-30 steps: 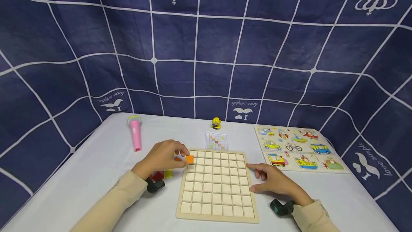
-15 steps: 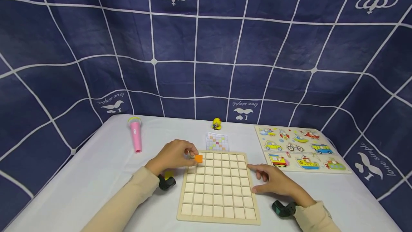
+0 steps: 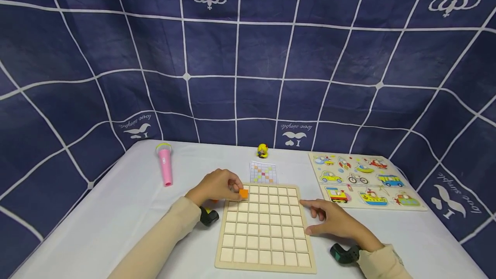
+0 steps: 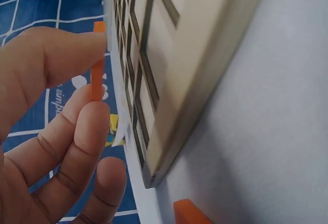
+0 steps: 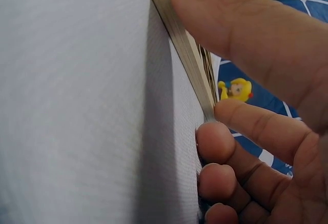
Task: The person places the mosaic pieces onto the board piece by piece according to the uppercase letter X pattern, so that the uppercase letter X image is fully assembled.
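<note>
Between thumb and fingers, my left hand [image 3: 218, 185] pinches an orange square tile [image 3: 243, 193] above the upper left squares of a wooden grid board [image 3: 266, 268]. The left wrist view shows this tile [image 4: 96, 88] edge-on, apart from the board's raised rim [image 4: 179, 90]. My right hand [image 3: 334, 218] lies at the board's right side, its index finger and thumb touching the edge. In the right wrist view that thumb [image 5: 241, 29] presses the rim while the other fingers bend loosely below. Partly hidden behind the left wrist are loose yellow [image 3: 208, 210] and orange [image 3: 215, 200] tiles.
Beyond the board lies a printed color-grid card [image 3: 263, 172], with a yellow-haired figurine [image 3: 262, 150] behind it. A pink toy microphone [image 3: 165, 166] is at the left. To the right sits a wooden vehicle puzzle [image 3: 372, 178]. Blue cloth [image 3: 255, 94] hangs behind the white table.
My left hand has carried the orange tile rightward, from the board's left edge to over its upper left squares. The right hand has stayed at the right edge. The view has shifted slightly.
</note>
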`<state>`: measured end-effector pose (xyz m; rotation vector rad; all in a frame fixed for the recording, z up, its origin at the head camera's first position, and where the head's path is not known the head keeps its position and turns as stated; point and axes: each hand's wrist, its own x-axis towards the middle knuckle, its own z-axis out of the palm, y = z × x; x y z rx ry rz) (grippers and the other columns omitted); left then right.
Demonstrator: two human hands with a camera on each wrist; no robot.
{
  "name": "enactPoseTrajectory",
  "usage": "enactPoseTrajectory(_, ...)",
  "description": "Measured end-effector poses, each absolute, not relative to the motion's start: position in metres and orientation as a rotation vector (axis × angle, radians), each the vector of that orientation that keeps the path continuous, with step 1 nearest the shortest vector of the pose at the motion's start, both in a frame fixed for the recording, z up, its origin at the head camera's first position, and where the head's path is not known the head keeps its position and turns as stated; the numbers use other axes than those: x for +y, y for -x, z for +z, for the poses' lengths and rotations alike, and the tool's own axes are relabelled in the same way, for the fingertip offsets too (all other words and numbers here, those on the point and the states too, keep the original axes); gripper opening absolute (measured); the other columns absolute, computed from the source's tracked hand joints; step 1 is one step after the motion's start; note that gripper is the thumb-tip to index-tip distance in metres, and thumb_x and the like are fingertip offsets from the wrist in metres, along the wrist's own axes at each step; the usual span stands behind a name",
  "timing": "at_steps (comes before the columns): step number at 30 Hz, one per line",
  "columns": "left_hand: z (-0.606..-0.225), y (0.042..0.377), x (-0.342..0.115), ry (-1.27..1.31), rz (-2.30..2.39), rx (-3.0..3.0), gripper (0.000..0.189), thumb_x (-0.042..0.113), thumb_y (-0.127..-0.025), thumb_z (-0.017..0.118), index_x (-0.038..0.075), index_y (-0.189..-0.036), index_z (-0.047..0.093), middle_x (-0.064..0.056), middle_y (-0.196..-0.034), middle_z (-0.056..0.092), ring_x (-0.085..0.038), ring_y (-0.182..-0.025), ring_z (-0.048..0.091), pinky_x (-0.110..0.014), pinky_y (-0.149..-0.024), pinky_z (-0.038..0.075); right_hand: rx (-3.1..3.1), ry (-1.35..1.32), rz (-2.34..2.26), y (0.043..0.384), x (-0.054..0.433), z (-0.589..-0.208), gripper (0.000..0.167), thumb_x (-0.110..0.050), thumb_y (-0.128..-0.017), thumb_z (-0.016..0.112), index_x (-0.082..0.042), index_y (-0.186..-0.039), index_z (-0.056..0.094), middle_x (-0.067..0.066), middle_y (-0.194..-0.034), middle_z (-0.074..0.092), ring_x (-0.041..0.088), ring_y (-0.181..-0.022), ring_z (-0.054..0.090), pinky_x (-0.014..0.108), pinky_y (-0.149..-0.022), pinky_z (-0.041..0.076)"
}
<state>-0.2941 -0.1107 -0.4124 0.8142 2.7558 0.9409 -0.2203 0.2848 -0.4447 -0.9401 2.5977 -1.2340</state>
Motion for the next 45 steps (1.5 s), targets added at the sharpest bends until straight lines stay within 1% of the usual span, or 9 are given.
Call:
enactPoseTrajectory(7, -0.416, 0.296, -0.109, -0.796, 0.919, 2.751, 0.020, 0.021, -0.076, 0.095, 0.020, -0.090, 0.081, 0.016, -0.079, 0.069, -0.007, -0.074, 0.057, -0.031, -0.075, 0.045, 2.585, 0.856, -1.237, 0.218, 0.283, -0.440, 0.075, -0.020, -0.086, 0.093, 0.012, -0.144, 0.060, 0.000, -0.092, 0.052, 0.007, -0.076, 0.045, 0.029, -0.066, 0.038)
enactPoseTrajectory(19, -0.414, 0.297, -0.107, -0.763, 0.864, 2.775, 0.020, 0.025, -0.078, 0.099, 0.023, -0.092, 0.086, 0.018, -0.077, 0.070, -0.005, -0.074, 0.057, -0.032, -0.076, 0.044, 2.589, 0.851, -1.234, 0.220, 0.284, -0.438, 0.075, -0.021, -0.086, 0.093, 0.012, -0.144, 0.060, 0.000, -0.092, 0.052, 0.007, -0.076, 0.045, 0.029, -0.066, 0.038)
enactPoseTrajectory(26, -0.414, 0.295, -0.105, -0.749, 0.871, 2.783, 0.023, 0.025, -0.075, 0.101, 0.023, -0.094, 0.087, 0.017, -0.077, 0.070, -0.005, -0.074, 0.059, -0.033, -0.077, 0.045, 2.568, 0.872, -1.264, 0.218, 0.283, -0.437, 0.074, -0.014, -0.085, 0.093, 0.015, -0.143, 0.059, -0.001, -0.094, 0.053, 0.008, -0.075, 0.045, 0.028, -0.065, 0.038)
enactPoseTrajectory(32, -0.412, 0.291, -0.110, -0.779, 0.894, 2.718, 0.027, 0.021, -0.078, 0.099, 0.016, -0.103, 0.088, 0.015, -0.077, 0.068, -0.006, -0.073, 0.054, -0.028, -0.074, 0.043, 2.533, 0.850, -1.280, 0.216, 0.280, -0.440, 0.075, -0.014, -0.085, 0.093, 0.015, -0.144, 0.058, 0.000, -0.095, 0.053, 0.012, -0.075, 0.044, 0.029, -0.066, 0.037)
enactPoseTrajectory(34, -0.410, 0.290, -0.114, -0.829, 0.911, 2.691, 0.028, 0.018, -0.082, 0.096, 0.013, -0.108, 0.087, 0.013, -0.080, 0.069, -0.007, -0.074, 0.054, -0.026, -0.073, 0.044, 2.541, 0.867, -1.277, 0.218, 0.281, -0.443, 0.075, -0.016, -0.085, 0.093, 0.014, -0.144, 0.058, -0.001, -0.094, 0.053, 0.011, -0.076, 0.045, 0.029, -0.066, 0.038)
enactPoseTrajectory(37, -0.403, 0.290, -0.119, -0.902, 0.930, 2.673, 0.028, 0.015, -0.089, 0.090, 0.010, -0.116, 0.085, 0.008, -0.092, 0.073, -0.007, -0.082, 0.058, -0.027, -0.078, 0.049, 2.573, 0.949, -1.277, 0.224, 0.288, -0.453, 0.074, -0.019, -0.085, 0.094, 0.011, -0.143, 0.061, -0.002, -0.093, 0.054, 0.009, -0.075, 0.046, 0.029, -0.064, 0.040)
enactPoseTrajectory(39, -0.398, 0.288, -0.124, -0.929, 0.939, 2.667, 0.028, 0.015, -0.093, 0.086, 0.010, -0.120, 0.084, 0.004, -0.104, 0.076, -0.009, -0.092, 0.063, -0.030, -0.085, 0.053, 2.596, 1.022, -1.274, 0.229, 0.293, -0.462, 0.072, -0.022, -0.085, 0.094, 0.007, -0.144, 0.063, -0.004, -0.093, 0.055, 0.007, -0.075, 0.047, 0.028, -0.063, 0.041)
enactPoseTrajectory(42, -0.390, 0.283, -0.132, -0.939, 0.969, 2.645, 0.029, 0.016, -0.097, 0.082, 0.011, -0.125, 0.082, -0.002, -0.116, 0.078, -0.018, -0.105, 0.067, -0.039, -0.093, 0.055, 2.603, 1.104, -1.281, 0.236, 0.300, -0.475, 0.072, -0.025, -0.086, 0.094, 0.002, -0.145, 0.064, -0.004, -0.094, 0.056, 0.006, -0.075, 0.047, 0.028, -0.061, 0.041)
enactPoseTrajectory(45, -0.383, 0.274, -0.143, -0.959, 1.024, 2.614, 0.032, 0.017, -0.099, 0.080, 0.010, -0.130, 0.080, -0.005, -0.120, 0.078, -0.026, -0.112, 0.067, -0.045, -0.098, 0.054, 2.596, 1.123, -1.286, 0.238, 0.301, -0.478, 0.072, -0.027, -0.087, 0.093, 0.000, -0.147, 0.064, -0.004, -0.094, 0.055, 0.007, -0.075, 0.046, 0.029, -0.061, 0.040)
